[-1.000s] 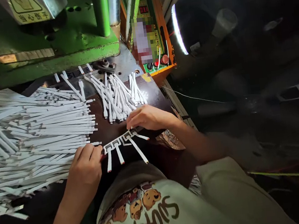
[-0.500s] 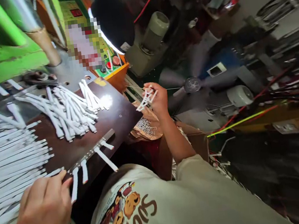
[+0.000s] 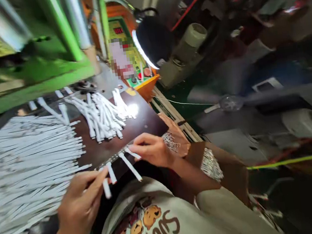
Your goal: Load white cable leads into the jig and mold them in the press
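A thin metal strip [image 3: 112,159] lies along the near edge of a dark brown board [image 3: 134,125], with several short white plastic pieces [image 3: 131,168] hanging off it toward me. My left hand [image 3: 79,202] pinches the strip's left end beside one white piece [image 3: 106,187]. My right hand [image 3: 151,150] has its fingers closed on the strip's right end, thumb over a white piece. A loose pile of short white pieces [image 3: 101,116] lies farther back on the board.
A big heap of long white strips [image 3: 22,167] covers the left side. A green press [image 3: 30,68] stands behind, with an orange control box [image 3: 135,72] and a black lamp [image 3: 149,42]. Brown boxes holding white scrap [image 3: 210,163] sit at my right.
My right hand carried a white runner frame off to the right, let it go there, and has come back to the strip's right end. The view swung right, then partly back.
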